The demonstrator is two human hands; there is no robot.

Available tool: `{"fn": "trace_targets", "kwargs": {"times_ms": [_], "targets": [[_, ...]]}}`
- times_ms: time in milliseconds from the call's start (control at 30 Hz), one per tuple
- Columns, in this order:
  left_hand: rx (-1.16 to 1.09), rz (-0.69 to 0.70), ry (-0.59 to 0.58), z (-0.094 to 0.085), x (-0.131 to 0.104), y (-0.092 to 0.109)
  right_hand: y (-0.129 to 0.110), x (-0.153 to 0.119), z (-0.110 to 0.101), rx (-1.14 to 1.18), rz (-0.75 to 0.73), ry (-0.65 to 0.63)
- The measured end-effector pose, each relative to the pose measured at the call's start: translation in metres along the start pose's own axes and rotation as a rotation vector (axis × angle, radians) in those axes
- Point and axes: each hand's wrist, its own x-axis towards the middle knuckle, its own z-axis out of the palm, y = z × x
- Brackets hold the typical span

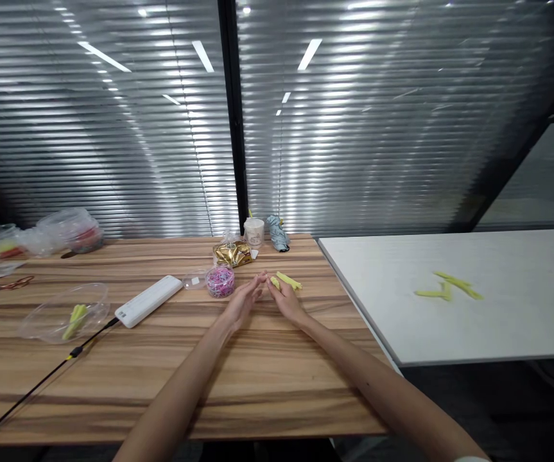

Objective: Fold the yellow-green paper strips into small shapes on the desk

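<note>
Two bare hands meet over the brown wood-grain tabletop (277, 398): the right hand (287, 301) has its fingers curled around one small yellow piece (275, 282); the left hand (242, 304) holds its fingers nearly straight, fingertips close to the right's. One round clear tub of pink-purple bits (219, 282) sits just beside the left.

Grey-silver stripes ran across the blinds (354, 141) at the far side; brown streaks banded the tan table (277, 398)! Gold shone on the wrapper (232, 254), pink and purple mottled the tub (219, 282), and the right-hand tabletop (498, 333) was white!
</note>
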Motion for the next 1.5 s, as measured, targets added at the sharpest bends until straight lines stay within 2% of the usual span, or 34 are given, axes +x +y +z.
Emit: {"fn": "trace_targets", "kwargs": {"times_ms": [133, 267, 467, 567, 667, 833, 1067, 1233, 1333, 1433, 1500], "targets": [[0.275, 0.045, 0.092, 0.001, 0.001, -0.001, 0.005, 0.002, 0.003, 0.149, -0.022, 0.061], [0.511, 0.169, 0.194, -0.008, 0.006, -0.002, 0.002, -0.001, 0.005, 0.135, -0.081, 0.046], [0.671, 0.334, 0.413, -0.017, 0.005, -0.003, -0.006, -0.009, 0.012, 0.086, -0.183, -0.123], [0.643, 0.281, 0.444, -0.014, 0.004, -0.004, -0.006, -0.011, 0.012, 0.113, -0.181, -0.169], [0.496, 0.211, 0.414, -0.011, 0.004, -0.004, -0.005, -0.009, 0.011, 0.148, -0.141, -0.16], [0.368, 0.284, 0.392, -0.013, 0.007, -0.002, -0.005, -0.005, 0.007, 0.257, -0.067, -0.085], [0.257, 0.218, 0.467, -0.014, 0.007, -0.002, -0.006, -0.009, 0.01, 0.183, -0.152, -0.101], [0.03, 0.141, 0.406, -0.011, 0.006, 0.005, -0.01, -0.009, 0.007, 0.216, -0.161, -0.037], [0.089, 0.168, 0.354, -0.011, 0.003, 0.014, -0.01, -0.01, 0.007, 0.193, -0.118, 0.055], [0.272, 0.229, 0.211, -0.013, 0.0, 0.019, -0.007, -0.01, 0.009, 0.158, -0.051, 0.137], [0.336, 0.208, 0.124, -0.012, -0.001, 0.019, -0.005, -0.01, 0.009, 0.13, -0.044, 0.146]]}}
